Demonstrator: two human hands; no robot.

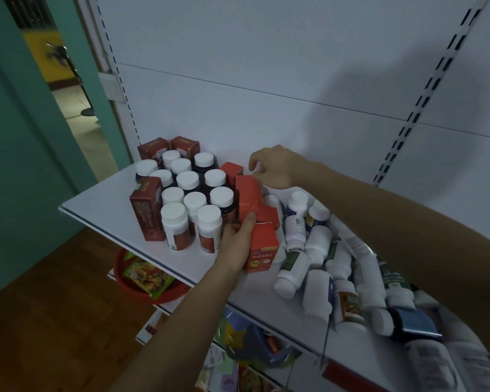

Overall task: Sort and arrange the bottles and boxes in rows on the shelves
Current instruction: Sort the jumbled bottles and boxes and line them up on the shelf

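Note:
On the white shelf [102,210], several white-capped bottles [188,181] stand in rows at the left, with dark red boxes [146,207] beside and behind them. A line of bright orange-red boxes [248,198] runs from back to front just right of the bottles. My left hand [236,244] grips the front orange-red box [262,250], thumb against the box behind it. My right hand [275,166] hovers over the back of the box line with its fingers loosely curled, holding nothing. A pile of white bottles [317,267] lies on its side to the right.
A red basin [130,284] with snack packets sits on the lower shelf at the left. More packets and boxes fill lower shelves below centre. A dark blue box [416,325] lies among the fallen bottles at right. An open doorway is at the far left.

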